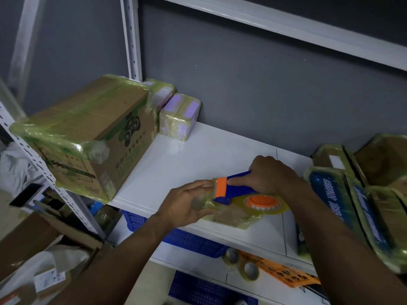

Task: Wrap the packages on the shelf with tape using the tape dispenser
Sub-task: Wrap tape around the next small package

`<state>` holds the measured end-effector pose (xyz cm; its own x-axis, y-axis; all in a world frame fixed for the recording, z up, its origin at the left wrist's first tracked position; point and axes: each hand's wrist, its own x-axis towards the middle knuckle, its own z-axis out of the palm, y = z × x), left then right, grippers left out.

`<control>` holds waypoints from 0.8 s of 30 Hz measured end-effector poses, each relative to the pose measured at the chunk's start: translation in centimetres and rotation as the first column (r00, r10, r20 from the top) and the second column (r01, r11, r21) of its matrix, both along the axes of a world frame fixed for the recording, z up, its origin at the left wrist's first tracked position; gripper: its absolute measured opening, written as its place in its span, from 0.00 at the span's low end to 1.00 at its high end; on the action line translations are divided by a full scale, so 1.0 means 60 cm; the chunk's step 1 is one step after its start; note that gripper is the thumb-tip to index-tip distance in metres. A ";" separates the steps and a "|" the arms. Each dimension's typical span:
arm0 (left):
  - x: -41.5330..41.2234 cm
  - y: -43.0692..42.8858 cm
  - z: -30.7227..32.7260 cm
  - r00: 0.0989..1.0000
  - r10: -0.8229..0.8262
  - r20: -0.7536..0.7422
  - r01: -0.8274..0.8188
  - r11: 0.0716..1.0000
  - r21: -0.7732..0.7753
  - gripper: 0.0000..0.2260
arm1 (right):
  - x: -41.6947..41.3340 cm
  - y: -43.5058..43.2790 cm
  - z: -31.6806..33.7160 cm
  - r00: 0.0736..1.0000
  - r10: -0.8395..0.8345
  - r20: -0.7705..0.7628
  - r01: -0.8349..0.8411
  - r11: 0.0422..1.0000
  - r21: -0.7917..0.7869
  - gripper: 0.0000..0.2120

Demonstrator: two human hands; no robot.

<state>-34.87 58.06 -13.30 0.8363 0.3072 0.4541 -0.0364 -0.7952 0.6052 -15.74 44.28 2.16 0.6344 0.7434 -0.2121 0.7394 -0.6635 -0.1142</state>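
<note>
Free room mid-shelf only
Bare white shelf [198, 155] lies open at centre toward the wall [264, 95]; a taped cardboard box [88, 133] and purple packs [180, 119] block the left, stacked taped packages [343, 199] crowd the right, a tape dispenser [239, 189] and small package [229, 216] fill the front edge, an upper beam [286, 25] caps overhead.

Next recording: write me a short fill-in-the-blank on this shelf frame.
The right hand grips the tape dispenser by its ____ handle.
The left hand touches the small package at the ____ edge of the shelf.
The large cardboard box stands at the shelf's ____ end.
Missing words: blue; front; left.
</note>
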 end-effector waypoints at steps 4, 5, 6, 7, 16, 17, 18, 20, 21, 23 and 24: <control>0.002 0.005 -0.001 1.000 0.002 -0.013 -0.002 0.999 0.038 0.27 | -0.003 0.001 0.007 0.998 -0.051 -0.036 0.050 0.999 -0.014 0.36; 0.003 0.007 0.000 1.000 0.005 -0.012 -0.005 0.999 0.047 0.27 | -0.002 -0.001 0.009 0.998 -0.059 -0.037 0.059 0.998 -0.016 0.36; 0.003 0.010 0.000 1.000 0.007 -0.008 -0.007 0.998 0.056 0.27 | -0.002 -0.003 0.011 0.997 -0.068 -0.035 0.067 0.998 -0.019 0.36; 0.004 0.011 0.000 1.000 0.007 -0.004 -0.007 0.998 0.065 0.27 | -0.001 -0.006 0.014 0.997 -0.074 -0.033 0.073 0.997 -0.022 0.36; 0.014 0.008 0.005 1.000 -0.001 -0.025 0.004 0.994 0.107 0.27 | 0.024 -0.039 0.041 0.990 -0.125 -0.058 0.121 0.991 -0.060 0.37; 0.014 0.008 0.007 1.000 -0.001 -0.031 0.004 0.993 0.119 0.27 | 0.029 -0.044 0.045 0.990 -0.132 -0.049 0.129 0.990 -0.053 0.37; 0.016 0.007 0.009 0.999 -0.002 -0.041 0.007 0.992 0.128 0.27 | 0.032 -0.047 0.045 0.990 -0.133 -0.035 0.131 0.990 -0.049 0.38; 0.019 0.006 0.011 0.998 -0.006 -0.056 0.013 0.990 0.138 0.28 | 0.032 -0.047 0.039 0.992 -0.124 -0.007 0.123 0.991 -0.060 0.37; 0.020 0.005 0.011 0.998 -0.012 -0.061 0.020 0.990 0.139 0.28 | 0.030 -0.046 0.032 0.993 -0.121 0.000 0.121 0.990 -0.071 0.36; 0.020 0.003 0.009 0.996 -0.039 -0.085 0.052 0.986 0.161 0.29 | 0.027 -0.041 0.021 0.993 -0.120 0.010 0.120 0.989 -0.085 0.35; 0.020 0.003 0.008 0.994 -0.049 -0.100 0.068 0.979 0.195 0.28 | 0.026 -0.038 0.019 0.993 -0.119 0.019 0.120 0.989 -0.089 0.35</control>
<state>-33.68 58.23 -12.80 0.8919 0.1689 0.4195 -0.0367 -0.8975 0.4394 -14.15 41.99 3.33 0.7209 0.6401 -0.2658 0.6550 -0.7546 -0.0407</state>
